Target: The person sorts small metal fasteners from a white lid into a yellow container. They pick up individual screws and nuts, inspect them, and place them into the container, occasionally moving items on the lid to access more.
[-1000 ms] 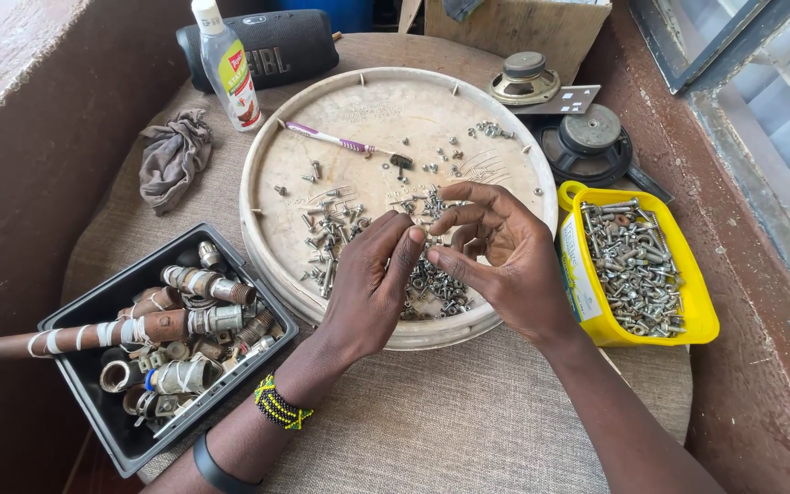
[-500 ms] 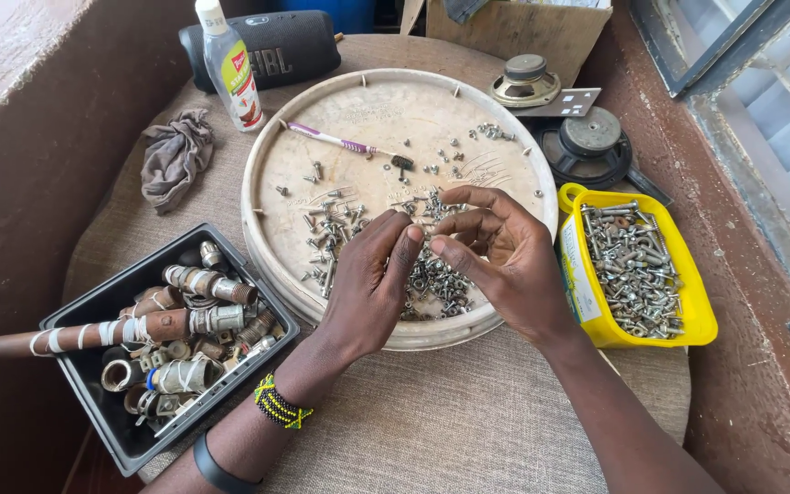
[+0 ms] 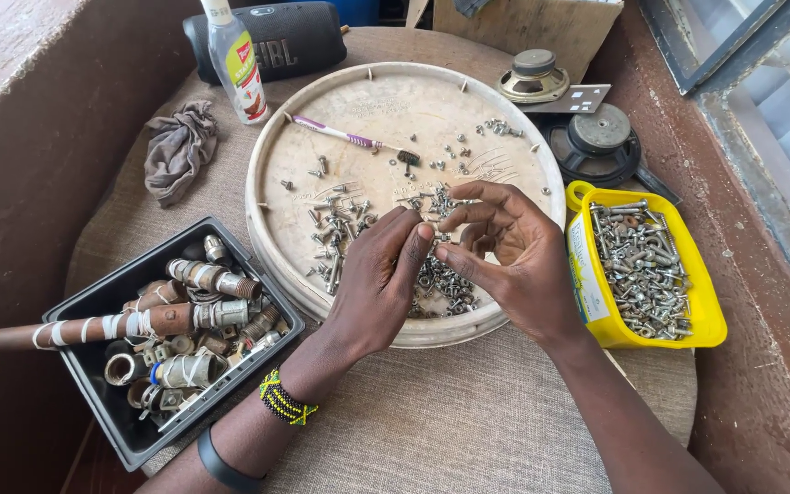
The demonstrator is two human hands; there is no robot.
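My left hand (image 3: 378,284) and my right hand (image 3: 512,259) meet over the near edge of a round, pale, shallow tray (image 3: 276,155). Their fingertips pinch together around a small screw or nut that is too small to make out clearly. Right under the hands lies a heap of small screws and nuts (image 3: 445,285), with more scattered across the tray (image 3: 336,220). A purple and white toothbrush (image 3: 349,139) lies on the tray's far part. A beaded bracelet and a dark band sit on my left wrist.
A yellow tub (image 3: 701,306) full of screws stands at the right. A black bin (image 3: 93,302) of pipe fittings and a long pipe sits at the left. Further back are a grey rag (image 3: 176,151), a plastic bottle (image 3: 235,64), a black speaker (image 3: 299,37) and loose speaker drivers (image 3: 596,142).
Both hands stay over the screw heap; only the fingers shift slightly while they work the small piece between them.
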